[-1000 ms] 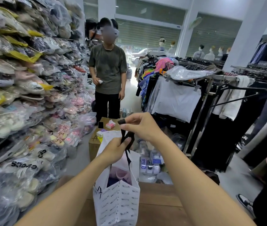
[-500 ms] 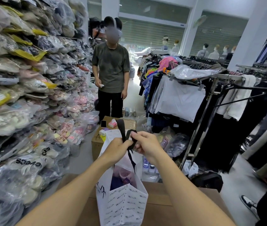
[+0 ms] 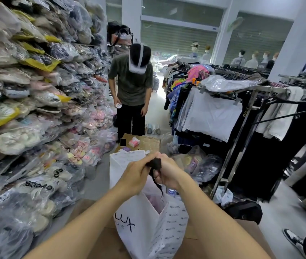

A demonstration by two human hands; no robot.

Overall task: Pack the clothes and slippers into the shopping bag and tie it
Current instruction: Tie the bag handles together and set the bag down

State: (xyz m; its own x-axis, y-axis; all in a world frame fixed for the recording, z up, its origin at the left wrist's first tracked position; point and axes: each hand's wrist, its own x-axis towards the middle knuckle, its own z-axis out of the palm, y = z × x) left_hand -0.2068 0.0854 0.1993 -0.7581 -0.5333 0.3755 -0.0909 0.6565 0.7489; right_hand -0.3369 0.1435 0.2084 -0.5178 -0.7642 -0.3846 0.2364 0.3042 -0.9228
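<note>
A white printed shopping bag point(image 3: 148, 227) stands on a brown cardboard surface point(image 3: 242, 232) in front of me. Its black ribbon handles point(image 3: 155, 164) are bunched together above the bag's mouth. My left hand point(image 3: 133, 176) and my right hand point(image 3: 169, 172) are both closed on the black handles, side by side and touching. A thin black strand hangs from the bunch down into the bag. Pink and pale items show inside the bag's mouth point(image 3: 154, 200); I cannot tell what they are.
A tall wall of bagged slippers point(image 3: 26, 118) fills the left. A person in a dark green shirt point(image 3: 132, 81) stands ahead behind a cardboard box point(image 3: 146, 142). Clothes racks point(image 3: 242, 113) line the right. A shoe point(image 3: 294, 240) and a dark bag point(image 3: 245, 210) are at lower right.
My right hand came down from above the bag and closed in against my left hand, gathering the black handles into a tight bunch. The person ahead has bent their head down.
</note>
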